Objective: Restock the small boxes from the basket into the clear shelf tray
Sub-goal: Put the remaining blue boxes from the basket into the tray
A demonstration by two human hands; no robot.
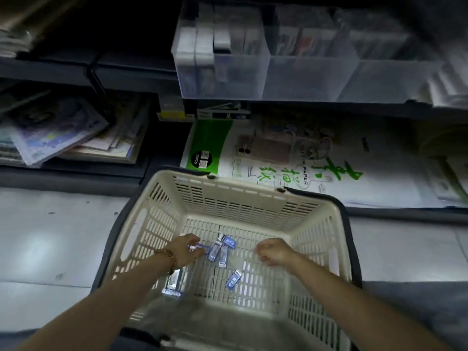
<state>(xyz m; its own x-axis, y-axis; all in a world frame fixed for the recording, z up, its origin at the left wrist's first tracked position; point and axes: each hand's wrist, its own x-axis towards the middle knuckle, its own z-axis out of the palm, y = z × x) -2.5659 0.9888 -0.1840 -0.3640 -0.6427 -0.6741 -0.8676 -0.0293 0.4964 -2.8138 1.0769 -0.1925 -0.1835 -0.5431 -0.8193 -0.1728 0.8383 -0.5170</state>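
A cream plastic basket (pixel 253 198) stands on the floor below me. Several small blue-and-white boxes lie on its bottom: a cluster (pixel 220 252) near the middle, one box (pixel 234 279) nearer me, and more (pixel 173 285) under my left forearm. My left hand (pixel 184 249) reaches into the basket and pinches a small box (pixel 197 247) at the cluster's left edge. My right hand (pixel 273 250) hovers inside the basket to the right of the cluster, fingers loosely curled, holding nothing. The clear shelf tray (pixel 222 79) sits on the shelf above, with white boxes standing in its left part.
More clear trays (pixel 311 79) stand to the right on the same shelf. Below them lies a large white and green paper pack (pixel 304 160). Stacked booklets (pixel 63 138) fill the lower left shelf. Grey floor tiles (pixel 50 236) flank the basket.
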